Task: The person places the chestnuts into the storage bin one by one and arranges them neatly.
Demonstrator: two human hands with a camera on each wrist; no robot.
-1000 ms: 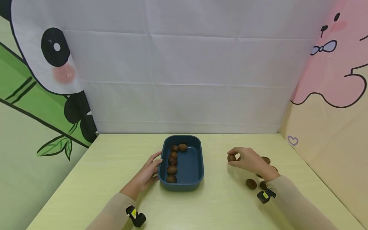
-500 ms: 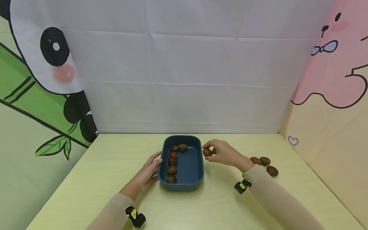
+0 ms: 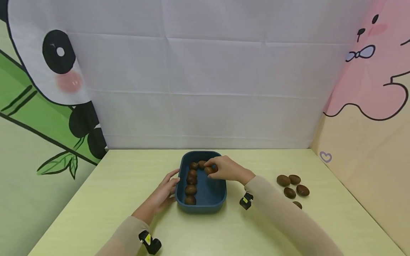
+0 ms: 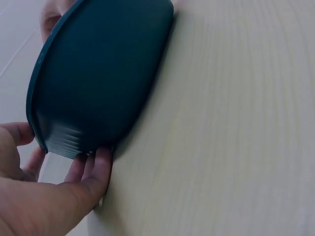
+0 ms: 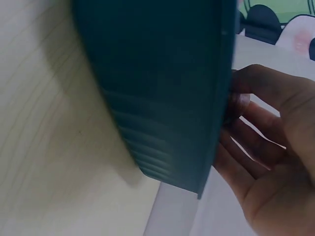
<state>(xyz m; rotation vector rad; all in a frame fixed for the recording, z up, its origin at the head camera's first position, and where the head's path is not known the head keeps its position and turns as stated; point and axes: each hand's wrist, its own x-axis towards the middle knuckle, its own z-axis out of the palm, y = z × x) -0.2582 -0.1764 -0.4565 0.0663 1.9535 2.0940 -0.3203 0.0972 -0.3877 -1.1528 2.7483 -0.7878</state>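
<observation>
A dark blue oblong tub (image 3: 211, 193) stands on the table. My left hand (image 3: 164, 192) rests against its left wall, fingertips on the side and thumb at the rim. Over the tub's far right part, my right hand (image 3: 230, 170) pinches a brown oval nut-like piece (image 3: 209, 170) between thumb and fingers. In the right wrist view, the tub's outer wall (image 5: 152, 98) partly hides this piece (image 5: 237, 105). Several similar brown pieces (image 3: 191, 190) form a line down the tub's left side, with another piece (image 3: 201, 164) along the far wall.
Several more brown pieces (image 3: 289, 193) lie loosely grouped on the pale wood-grain table (image 3: 256, 227) at the right, one partly behind the right sleeve (image 3: 282, 209). A white cloth (image 3: 208, 89) hangs along the table's far edge, with printed cartoon panels at both sides.
My right hand has carried the brown piece left from the table's right side to inside the tub's outline. The group at the right is now uncovered. My left hand stays in place.
</observation>
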